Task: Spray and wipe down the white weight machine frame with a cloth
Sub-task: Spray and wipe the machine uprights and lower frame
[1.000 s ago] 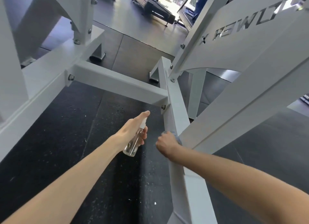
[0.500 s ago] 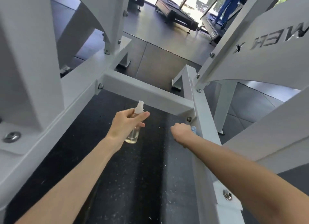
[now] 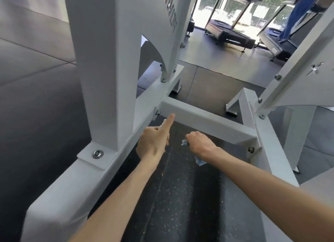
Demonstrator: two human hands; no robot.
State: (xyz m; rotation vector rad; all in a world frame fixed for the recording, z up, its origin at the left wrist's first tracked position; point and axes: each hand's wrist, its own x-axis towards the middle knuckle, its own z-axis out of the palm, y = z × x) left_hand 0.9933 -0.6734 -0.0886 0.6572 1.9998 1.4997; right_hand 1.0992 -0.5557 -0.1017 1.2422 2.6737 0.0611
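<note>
Black rubber floor [image 3: 180, 196] lay under white crossbar [image 3: 207, 120]. L hand [image 3: 153, 144] gripped spray bottle [image 3: 163, 124], forefinger [image 3: 169, 120] out, prob. aiming there; R hand [image 3: 198, 144] balled round cloth [image 3: 199, 162] for wiping.

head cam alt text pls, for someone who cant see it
A person's left hand grips a mostly hidden spray bottle, index finger stretched toward the machine's white crossbar, while the right hand clutches a bluish cloth just below that bar. Black speckled floor lies under the arms; treadmills stand by bright windows beyond.
</note>
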